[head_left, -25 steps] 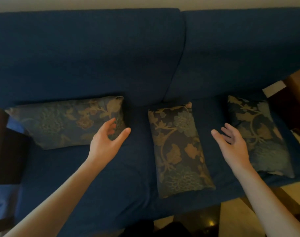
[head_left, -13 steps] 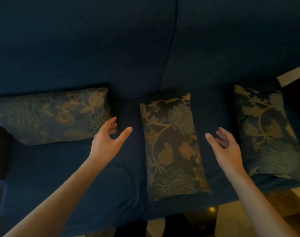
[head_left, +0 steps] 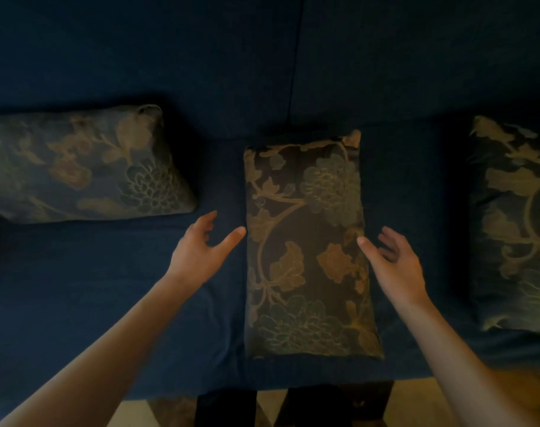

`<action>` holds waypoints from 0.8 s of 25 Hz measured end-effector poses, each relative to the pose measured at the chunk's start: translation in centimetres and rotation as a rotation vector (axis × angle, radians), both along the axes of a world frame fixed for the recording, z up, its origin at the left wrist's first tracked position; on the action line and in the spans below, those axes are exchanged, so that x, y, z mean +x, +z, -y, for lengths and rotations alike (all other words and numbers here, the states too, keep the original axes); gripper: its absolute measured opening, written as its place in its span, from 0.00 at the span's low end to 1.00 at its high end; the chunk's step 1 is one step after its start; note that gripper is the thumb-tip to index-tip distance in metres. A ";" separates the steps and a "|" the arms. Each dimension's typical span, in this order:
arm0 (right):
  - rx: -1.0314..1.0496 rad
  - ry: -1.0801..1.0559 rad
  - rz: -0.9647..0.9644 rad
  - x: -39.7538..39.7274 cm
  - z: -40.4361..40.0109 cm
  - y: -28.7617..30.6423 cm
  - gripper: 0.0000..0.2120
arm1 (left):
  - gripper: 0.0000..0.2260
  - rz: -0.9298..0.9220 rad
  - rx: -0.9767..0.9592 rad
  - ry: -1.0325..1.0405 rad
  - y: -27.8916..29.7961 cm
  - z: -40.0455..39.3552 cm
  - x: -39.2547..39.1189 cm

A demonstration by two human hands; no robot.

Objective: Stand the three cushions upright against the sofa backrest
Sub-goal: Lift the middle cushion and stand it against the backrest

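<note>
Three dark floral cushions lie flat on the blue sofa seat (head_left: 93,288). The left cushion (head_left: 86,167) lies crosswise near the backrest (head_left: 170,57). The middle cushion (head_left: 305,241) lies lengthwise from the backrest toward the front edge. The right cushion (head_left: 518,223) is cut off by the frame edge. My left hand (head_left: 200,251) hovers open just left of the middle cushion, thumb tip at its left edge. My right hand (head_left: 395,266) is open at that cushion's right edge, thumb over the fabric. Neither hand grips anything.
The sofa's front edge runs along the bottom, with pale floor (head_left: 416,405) and my dark trouser legs (head_left: 293,408) below it. A seam (head_left: 294,72) splits the backrest above the middle cushion. Bare seat lies between the cushions.
The view has moved closer and lower over the sofa. Both hands have closed in on the middle cushion from either side, now at its edges.
</note>
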State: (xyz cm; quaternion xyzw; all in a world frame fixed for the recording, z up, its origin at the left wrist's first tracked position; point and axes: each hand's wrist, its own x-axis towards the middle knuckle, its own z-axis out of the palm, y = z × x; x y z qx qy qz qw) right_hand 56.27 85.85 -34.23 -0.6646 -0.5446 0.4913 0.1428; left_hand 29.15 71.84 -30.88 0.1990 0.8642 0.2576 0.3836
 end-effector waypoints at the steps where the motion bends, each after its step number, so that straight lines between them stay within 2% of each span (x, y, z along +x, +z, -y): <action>1: -0.006 -0.001 0.010 0.2 -0.1 -1.1 0.34 | 0.35 0.003 -0.028 -0.012 -1.3 -0.1 0.5; 4: -0.030 -0.031 0.040 0.5 -0.6 -3.7 0.34 | 0.35 0.025 -0.101 -0.037 -4.4 -0.4 1.6; 10: -0.113 -0.088 0.049 0.5 -2.3 -7.8 0.34 | 0.39 0.185 -0.185 0.057 -9.6 -2.2 2.8; 16: -0.184 -0.091 0.058 0.2 -3.2 -11.7 0.39 | 0.35 0.310 -0.130 0.147 -13.2 -4.7 3.3; 20: -0.258 -0.110 0.042 -0.2 -3.1 -12.8 0.35 | 0.37 0.372 -0.114 0.263 -13.9 -5.2 3.6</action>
